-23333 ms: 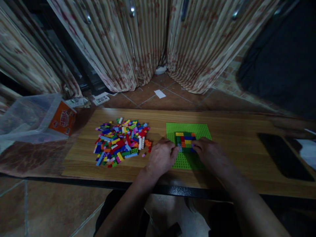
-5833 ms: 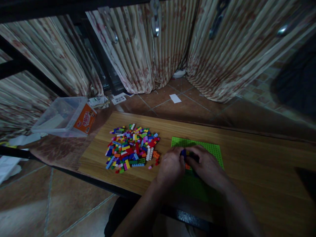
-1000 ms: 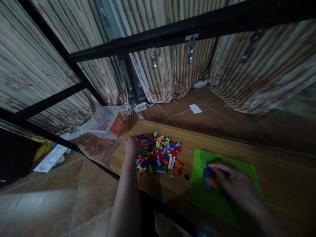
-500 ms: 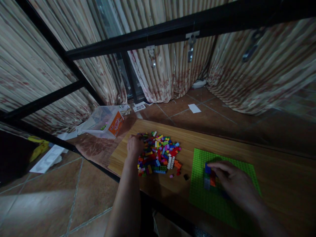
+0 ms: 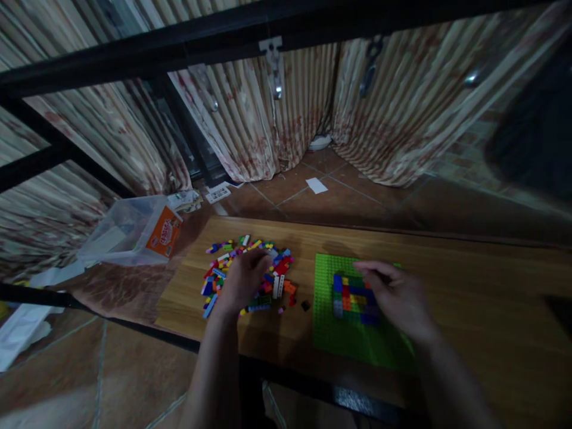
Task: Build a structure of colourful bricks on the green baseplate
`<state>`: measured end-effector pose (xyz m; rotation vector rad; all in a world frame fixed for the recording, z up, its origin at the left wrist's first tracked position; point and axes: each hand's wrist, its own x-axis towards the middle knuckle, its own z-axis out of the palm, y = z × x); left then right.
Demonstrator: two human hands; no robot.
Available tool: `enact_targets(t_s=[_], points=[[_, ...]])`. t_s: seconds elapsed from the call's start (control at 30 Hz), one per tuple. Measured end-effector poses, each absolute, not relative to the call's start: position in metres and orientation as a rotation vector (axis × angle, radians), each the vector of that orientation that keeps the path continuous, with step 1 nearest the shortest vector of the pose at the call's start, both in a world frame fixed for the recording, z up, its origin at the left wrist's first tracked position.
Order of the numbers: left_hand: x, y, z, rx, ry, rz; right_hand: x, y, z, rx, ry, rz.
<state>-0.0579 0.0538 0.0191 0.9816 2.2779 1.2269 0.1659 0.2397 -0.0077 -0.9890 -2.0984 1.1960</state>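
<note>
Over the pile of loose toy bricks [image 5: 222, 258], my left hand [image 5: 245, 277] has its fingers drawn together. A pale spot shows at its fingertips, too blurred to tell whether it is a held brick. A green studded baseplate [image 5: 324, 330] lies to the right of the pile. Built onto it is a low block of red, yellow, blue, green and grey bricks [image 5: 355, 301]. My right hand [image 5: 395, 295] hovers at the right of this build, thumb and forefinger close together near its top edge. Whether anything small is between them is hidden.
The wooden table [image 5: 277, 227] carries pile and baseplate, with a dark brick [image 5: 305, 305] between them. A clear plastic box [image 5: 134, 229] with an orange label stands on the floor at left. Behind are a black metal bar [image 5: 214, 42] and striped curtains [image 5: 250, 125].
The view has swung to the right. My left hand has moved from the pile's far left edge to over its middle. My right hand has drawn off the build's blue corner, uncovering more bricks.
</note>
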Motion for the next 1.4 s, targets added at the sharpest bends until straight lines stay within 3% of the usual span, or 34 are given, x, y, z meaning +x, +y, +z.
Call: enact_targets(t_s=[0.17, 0.4, 0.8, 1.4], points=[[0.005, 0.095, 0.01, 1.025, 1.766, 1.244, 0.167, 0.233, 0.004, -0.769, -2.203, 1.418], [0.025, 0.111, 0.004, 0.99, 1.603, 1.237, 0.17, 0.234, 0.005, -0.639, -2.352, 1.424], [0.027, 0.126, -0.01, 0.927, 2.072, 1.304, 0.181, 0.258, -0.013, -0.935, -2.432, 1.147], [0.04, 0.146, -0.016, 0.969, 2.034, 1.205, 0.173, 0.253, -0.014, -0.936, -2.468, 1.121]])
